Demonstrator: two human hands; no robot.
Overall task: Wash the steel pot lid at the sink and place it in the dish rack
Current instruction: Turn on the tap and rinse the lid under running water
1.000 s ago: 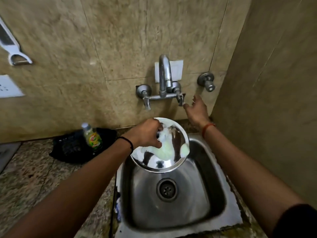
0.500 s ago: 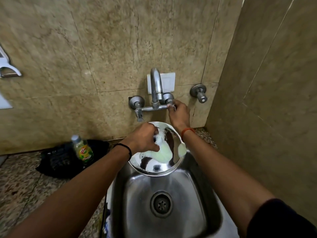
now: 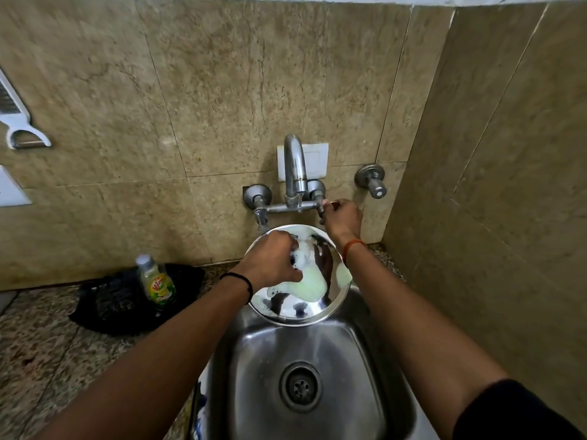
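Right hand [image 3: 341,217] still grips tap; left hand [image 3: 271,260] holds lid [image 3: 295,308].

The round, shiny steel pot lid [image 3: 298,308], smeared with pale-green suds, hangs tilted above the sink [image 3: 320,350].

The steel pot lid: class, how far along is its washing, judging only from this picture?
Done: the round steel pot lid is coated in soapy foam. In hand: the left hand holds it over the steel sink while the right hand grips the wall tap's right handle; no water visible. Left: rinsing and racking; no dish rack is in view.
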